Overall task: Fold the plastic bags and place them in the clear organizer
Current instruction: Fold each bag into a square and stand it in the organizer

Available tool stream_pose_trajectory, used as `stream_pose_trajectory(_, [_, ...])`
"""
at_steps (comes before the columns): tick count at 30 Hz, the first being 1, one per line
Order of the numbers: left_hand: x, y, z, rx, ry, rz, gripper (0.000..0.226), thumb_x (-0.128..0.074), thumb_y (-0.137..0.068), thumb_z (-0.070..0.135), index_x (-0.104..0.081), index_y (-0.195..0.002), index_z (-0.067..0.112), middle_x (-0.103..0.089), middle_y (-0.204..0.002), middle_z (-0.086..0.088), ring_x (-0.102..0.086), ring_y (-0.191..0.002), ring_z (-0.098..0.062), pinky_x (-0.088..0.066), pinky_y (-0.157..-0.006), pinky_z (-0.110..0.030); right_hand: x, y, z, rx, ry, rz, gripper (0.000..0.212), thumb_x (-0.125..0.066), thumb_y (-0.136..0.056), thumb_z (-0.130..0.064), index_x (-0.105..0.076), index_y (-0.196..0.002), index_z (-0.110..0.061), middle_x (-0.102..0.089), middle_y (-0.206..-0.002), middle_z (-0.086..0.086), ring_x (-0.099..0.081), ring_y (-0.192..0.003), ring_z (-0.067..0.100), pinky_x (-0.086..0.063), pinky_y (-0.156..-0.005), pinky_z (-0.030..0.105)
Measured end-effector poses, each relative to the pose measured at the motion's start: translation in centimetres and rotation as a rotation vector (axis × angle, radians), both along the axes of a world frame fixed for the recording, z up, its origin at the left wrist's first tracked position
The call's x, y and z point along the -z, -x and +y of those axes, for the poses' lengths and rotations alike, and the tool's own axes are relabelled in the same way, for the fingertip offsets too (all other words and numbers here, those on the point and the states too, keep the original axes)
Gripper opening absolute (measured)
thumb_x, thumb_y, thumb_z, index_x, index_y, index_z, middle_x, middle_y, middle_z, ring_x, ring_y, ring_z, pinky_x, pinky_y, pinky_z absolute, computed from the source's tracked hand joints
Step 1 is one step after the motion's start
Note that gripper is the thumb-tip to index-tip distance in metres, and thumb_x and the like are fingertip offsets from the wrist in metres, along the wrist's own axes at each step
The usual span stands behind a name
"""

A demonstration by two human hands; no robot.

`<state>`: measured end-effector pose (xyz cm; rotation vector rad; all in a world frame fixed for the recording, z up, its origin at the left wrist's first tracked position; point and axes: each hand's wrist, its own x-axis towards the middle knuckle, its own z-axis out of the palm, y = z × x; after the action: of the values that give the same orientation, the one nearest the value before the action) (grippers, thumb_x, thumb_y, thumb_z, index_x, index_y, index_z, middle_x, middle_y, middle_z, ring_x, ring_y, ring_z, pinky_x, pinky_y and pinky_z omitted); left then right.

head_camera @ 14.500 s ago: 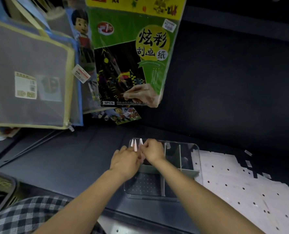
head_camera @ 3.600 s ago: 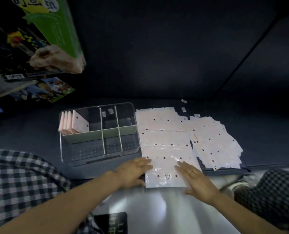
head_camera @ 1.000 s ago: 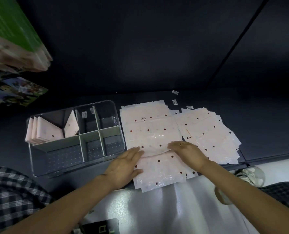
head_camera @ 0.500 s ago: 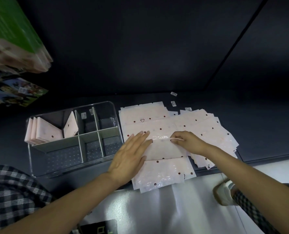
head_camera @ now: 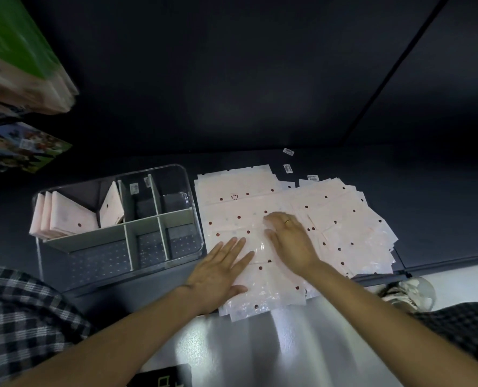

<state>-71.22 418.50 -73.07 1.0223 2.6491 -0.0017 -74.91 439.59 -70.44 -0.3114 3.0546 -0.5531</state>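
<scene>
A pale pink plastic bag [head_camera: 232,219] with dark red dots lies flat on the dark shelf, folded over on itself near its middle. My left hand [head_camera: 218,270] presses flat on its near left part, fingers straight. My right hand [head_camera: 290,238] lies flat on the fold, fingers pointing left, a ring on one finger. The clear organizer [head_camera: 188,191] stands just left of the bag. Several folded pink bags [head_camera: 64,216] stand upright in its back left compartment.
A loose spread of more pink dotted bags [head_camera: 352,219] lies to the right on the shelf. Small white labels [head_camera: 288,152] lie behind them. Green and colourful packets [head_camera: 22,146] hang at the upper left. A shoe [head_camera: 408,291] shows on the floor at the lower right.
My right hand has let go of the folded edge and now lies flat on it. My left hand slid back toward me along the bag.
</scene>
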Motion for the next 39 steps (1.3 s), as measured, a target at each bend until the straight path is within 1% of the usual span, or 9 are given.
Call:
stream_pose_trajectory(6, [0.7, 0.7, 0.8, 0.035, 0.029, -0.02, 0.067, -0.014, -0.092, 0.066, 0.0, -0.15, 0.034, 0.034, -0.148, -0.009, 0.037, -0.135, -0.028, 0.022, -0.113, -0.045, 2.3, -3.7, -3.8, -0.143, 0.254, -0.128, 0.045, -0.026, -0.103, -0.023, -0.022, -0.148, -0.016, -0.019, -0.151, -0.008, -0.007, -0.139, 0.0, 0.003, -0.115, 0.015])
stream_pose_trajectory(9, [1.0, 0.7, 0.3, 0.052, 0.028, -0.026, 0.063, -0.014, -0.093, 0.066, 0.016, -0.144, 0.044, 0.038, -0.148, -0.008, 0.039, -0.133, -0.032, 0.023, -0.112, -0.047, 3.2, -4.2, -2.6, -0.11, 0.183, -0.146, 0.049, -0.024, -0.103, -0.027, -0.011, -0.149, -0.017, -0.007, -0.153, -0.009, -0.002, -0.144, 0.004, 0.01, -0.113, 0.013])
stream_pose_trajectory(14, [0.9, 0.8, -0.2, 0.061, 0.017, -0.038, 0.061, -0.014, -0.092, 0.067, 0.021, -0.14, 0.051, 0.039, -0.148, -0.007, 0.039, -0.134, -0.031, 0.021, -0.113, -0.046, 3.2, -4.1, 1.5, 0.048, 0.146, -0.22, 0.059, -0.029, -0.101, -0.037, -0.007, -0.15, -0.015, -0.009, -0.158, -0.002, -0.006, -0.145, 0.009, -0.001, -0.113, 0.015])
stream_pose_trajectory(22, [0.1, 0.9, 0.5, -0.006, 0.023, -0.115, 0.059, -0.019, -0.092, 0.066, 0.001, -0.146, 0.05, 0.028, -0.154, -0.006, 0.034, -0.137, -0.028, 0.023, -0.112, -0.045, 1.2, -3.6, 7.3, -0.199, -0.149, -0.142, 0.055, -0.048, -0.097, -0.028, -0.027, -0.146, -0.013, -0.03, -0.152, 0.003, -0.03, -0.14, 0.014, -0.028, -0.11, 0.021])
stream_pose_trajectory(25, [-0.7, 0.7, 1.0, -0.044, 0.024, -0.134, 0.057, -0.021, -0.094, 0.063, -0.008, -0.147, 0.048, 0.022, -0.156, -0.007, 0.028, -0.141, -0.028, 0.02, -0.113, -0.049, 0.1, -3.0, 7.6, -0.321, -0.29, -0.025, 0.048, -0.061, -0.087, -0.013, -0.05, -0.133, -0.013, -0.052, -0.137, 0.004, -0.051, -0.125, 0.019, -0.045, -0.097, 0.027])
stream_pose_trajectory(27, [-1.1, 0.6, 1.2, -0.052, 0.02, -0.111, 0.056, -0.022, -0.095, 0.061, -0.013, -0.148, 0.045, 0.016, -0.158, -0.006, 0.022, -0.144, -0.026, 0.018, -0.114, -0.05, -0.9, -2.6, 7.5, -0.434, -0.347, 0.133, 0.045, -0.084, -0.06, -0.009, -0.072, -0.103, -0.011, -0.07, -0.108, 0.005, -0.068, -0.096, 0.021, -0.056, -0.076, 0.028])
stream_pose_trajectory(30, [-1.8, 0.2, 1.5, -0.06, -0.001, -0.084, 0.057, -0.028, -0.096, 0.058, -0.019, -0.148, 0.039, 0.002, -0.159, -0.004, 0.005, -0.145, -0.025, 0.009, -0.117, -0.045, -2.8, -2.8, 6.9, -0.539, -0.286, 0.276, 0.032, -0.09, -0.048, -0.01, -0.075, -0.076, -0.014, -0.073, -0.089, 0.001, -0.071, -0.082, 0.018, -0.057, -0.068, 0.027])
stream_pose_trajectory(35, [-2.3, -0.6, 2.4, -0.117, -0.178, -0.093, 0.053, -0.044, -0.093, 0.053, -0.04, -0.141, 0.029, -0.034, -0.14, 0.0, -0.028, -0.128, -0.02, -0.023, -0.105, -0.03, -4.5, -5.1, 5.1, -0.618, -0.095, 0.241, 0.018, -0.082, -0.065, -0.012, -0.073, -0.08, -0.012, -0.071, -0.083, 0.0, -0.068, -0.078, 0.017, -0.055, -0.068, 0.025])
stream_pose_trajectory(39, [-2.2, -1.6, 3.3, -0.276, -0.404, -0.235, 0.035, -0.055, -0.092, 0.038, -0.058, -0.121, 0.019, -0.054, -0.114, -0.001, -0.047, -0.11, -0.019, -0.035, -0.085, -0.023, -5.3, -6.1, 1.6, -0.515, 0.064, 0.131, 0.008, -0.073, -0.08, -0.019, -0.074, -0.086, -0.014, -0.071, -0.08, -0.002, -0.067, -0.076, 0.017, -0.053, -0.069, 0.023])
